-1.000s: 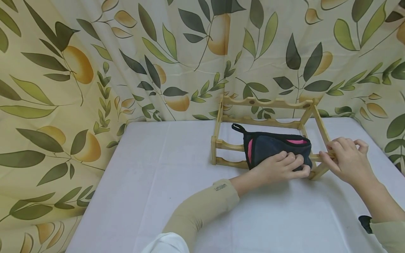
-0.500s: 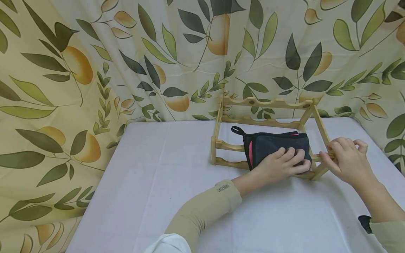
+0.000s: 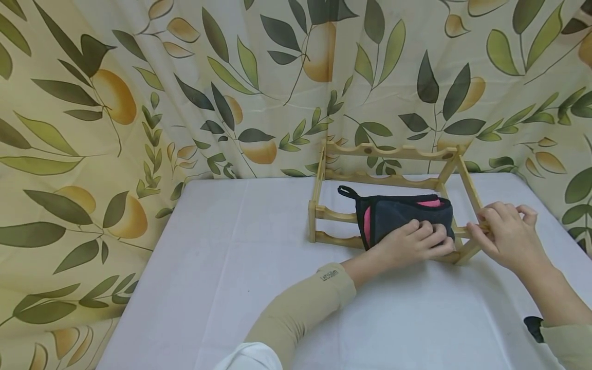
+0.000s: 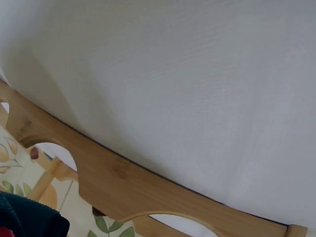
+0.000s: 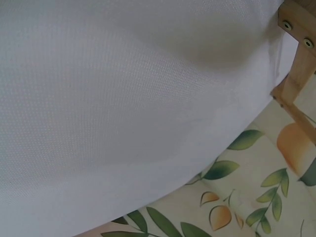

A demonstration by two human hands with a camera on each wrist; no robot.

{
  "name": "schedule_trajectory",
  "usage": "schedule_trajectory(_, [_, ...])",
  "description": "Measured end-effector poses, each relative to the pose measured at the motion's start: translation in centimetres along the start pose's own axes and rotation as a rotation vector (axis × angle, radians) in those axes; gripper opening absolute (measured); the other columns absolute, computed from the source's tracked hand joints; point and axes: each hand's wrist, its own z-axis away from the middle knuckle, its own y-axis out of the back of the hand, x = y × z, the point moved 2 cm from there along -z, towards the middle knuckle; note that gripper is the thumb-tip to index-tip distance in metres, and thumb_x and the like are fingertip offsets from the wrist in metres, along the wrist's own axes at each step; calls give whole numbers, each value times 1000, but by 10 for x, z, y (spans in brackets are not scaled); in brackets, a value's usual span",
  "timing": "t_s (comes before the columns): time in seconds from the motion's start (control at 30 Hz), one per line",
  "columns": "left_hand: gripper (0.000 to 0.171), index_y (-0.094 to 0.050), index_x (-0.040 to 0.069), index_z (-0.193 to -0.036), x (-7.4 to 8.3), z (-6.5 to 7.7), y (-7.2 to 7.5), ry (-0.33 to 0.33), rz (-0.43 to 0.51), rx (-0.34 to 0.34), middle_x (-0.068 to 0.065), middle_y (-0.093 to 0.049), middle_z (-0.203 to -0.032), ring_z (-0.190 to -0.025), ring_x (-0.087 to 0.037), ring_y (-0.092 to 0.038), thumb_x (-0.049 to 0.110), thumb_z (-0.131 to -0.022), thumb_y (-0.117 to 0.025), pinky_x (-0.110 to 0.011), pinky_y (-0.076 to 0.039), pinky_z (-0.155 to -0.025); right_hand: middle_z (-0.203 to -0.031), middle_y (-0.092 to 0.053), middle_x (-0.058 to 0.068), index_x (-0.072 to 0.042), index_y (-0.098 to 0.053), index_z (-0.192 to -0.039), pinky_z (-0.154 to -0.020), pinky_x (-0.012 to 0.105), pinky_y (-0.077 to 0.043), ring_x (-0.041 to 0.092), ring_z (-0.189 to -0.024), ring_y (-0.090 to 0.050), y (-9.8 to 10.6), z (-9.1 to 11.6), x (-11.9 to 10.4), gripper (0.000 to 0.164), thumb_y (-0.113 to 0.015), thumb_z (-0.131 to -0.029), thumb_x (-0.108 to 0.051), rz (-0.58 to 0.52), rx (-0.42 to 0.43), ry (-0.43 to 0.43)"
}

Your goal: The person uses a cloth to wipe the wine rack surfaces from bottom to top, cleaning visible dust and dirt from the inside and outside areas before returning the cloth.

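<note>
A dark navy fabric pouch (image 3: pixel 393 210) with black edging, a pink lining and a loop at its left end lies over the front rails of a wooden rack (image 3: pixel 337 215) with scalloped bars. My left hand (image 3: pixel 411 244) holds the pouch's lower right part, its fingers curled over the fabric. On the rack's front right corner, my right hand (image 3: pixel 511 234) grips the frame between thumb and fingers. The left wrist view catches a scalloped rail of the rack (image 4: pixel 123 182) and a corner of the pouch (image 4: pixel 29 217). Two screw heads show on the rack (image 5: pixel 298 69) in the right wrist view.
A white cloth (image 3: pixel 231 267) covers the table under the rack. Behind it hangs a curtain (image 3: pixel 296 118) printed with leaves and fruit, close to the rack's rear. A small black object (image 3: pixel 534 328) shows beside the right wrist.
The pouch's upper right edge folded flatter half a second ago, and now gapes to show more pink. My left fingers have shifted slightly on the fabric. The right hand and the rack stay put.
</note>
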Motion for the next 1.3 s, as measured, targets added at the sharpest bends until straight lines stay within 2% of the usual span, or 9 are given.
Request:
schedule_trajectory(0.2, [21, -50, 23, -94, -13, -3, 15, -3, 5, 105, 9, -53, -90, -79, -9, -48, 15, -98, -31, -21, -36, -70, -87, -48, 19, 3, -53, -87, -86, 59, -14, 36, -85, -41, 0, -1, 0, 45, -44, -91, -41, -5, 9, 14])
schedule_trajectory(0.33, [20, -52, 23, -92, -20, -4, 23, -13, 18, 138, 9, -54, -87, -76, -9, -49, 13, -96, -36, -21, -36, -69, -86, -48, 19, 3, -53, -86, -86, 59, -15, 36, -85, -41, 0, -1, 0, 45, -44, -91, -41, -5, 15, 23])
schedule_trajectory(0.47, [20, -53, 22, -90, -21, -4, 23, -14, 36, 165, 9, -55, -84, -74, -8, -50, 11, -94, -38, -20, -37, -68, -87, -48, 19, 3, -53, -87, -86, 59, -15, 36, -85, -41, 0, -1, 0, 44, -44, -91, -40, -5, 11, 22])
schedule_trajectory(0.67, [21, -53, 23, -87, -22, -1, 24, -6, 70, 179, 9, -54, -80, -70, -8, -48, 9, -93, -39, -19, -36, -65, -87, -48, 19, 3, -53, -87, -86, 58, -15, 35, -84, -41, 0, -1, -1, 44, -44, -91, -39, -2, 11, 19])
schedule_trajectory(1.1, [22, -54, 22, -83, -24, 21, 28, 6, 129, 165, 9, -52, -75, -65, -7, -46, 8, -93, -40, -18, -36, -62, -87, -48, 20, 5, -53, -88, -85, 59, -15, 36, -84, -41, 1, 0, -2, 45, -45, -90, -39, -29, 39, 25])
schedule_trajectory(1.3, [20, -54, 23, -83, -24, 19, 31, 4, 123, 206, 10, -54, -76, -67, -7, -47, 9, -93, -42, -18, -36, -63, -87, -49, 19, 5, -53, -87, -86, 58, -15, 36, -84, -41, 0, 0, -3, 45, -44, -90, -39, -34, 46, 28])
